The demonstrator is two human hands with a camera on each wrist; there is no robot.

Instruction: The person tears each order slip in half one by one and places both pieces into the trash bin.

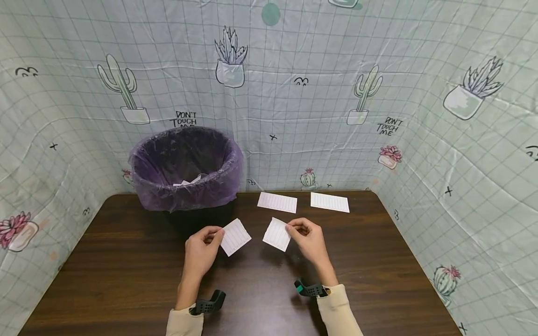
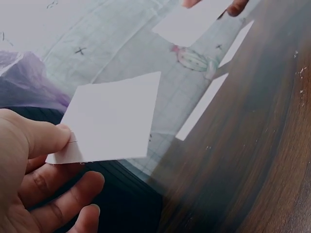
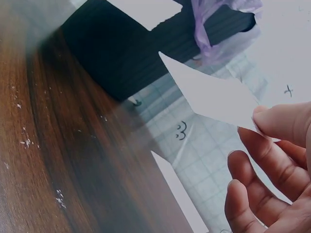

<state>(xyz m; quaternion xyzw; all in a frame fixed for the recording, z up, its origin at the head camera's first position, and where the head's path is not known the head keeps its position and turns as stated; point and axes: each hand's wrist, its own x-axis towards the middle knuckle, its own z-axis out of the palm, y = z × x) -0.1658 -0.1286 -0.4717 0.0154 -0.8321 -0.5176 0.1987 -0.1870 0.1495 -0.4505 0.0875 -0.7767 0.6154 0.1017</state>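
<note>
I'm watching a person's left hand [image 1: 202,249] pinching one lined white paper piece [image 1: 235,237] between thumb and index finger, the remaining fingers curling loosely underneath. The piece is jutting out to the right of those fingertips, its ragged edge facing the other hand. The right hand [image 1: 310,239] is likewise pinching a second paper piece [image 1: 277,234], which is sticking out to the left of its fingertips. A gap is separating the two pieces, and both are hanging above the brown table [image 1: 260,303]. Beyond the left fingers, a dark bin [image 1: 189,220] is standing in a purple liner [image 1: 189,196], with white scraps [image 1: 187,181] showing inside. Beyond the right fingers, two lined strips are lying near the table's far edge: one strip [image 1: 277,202] slightly leftward, another strip [image 1: 329,202] rightward.
</note>
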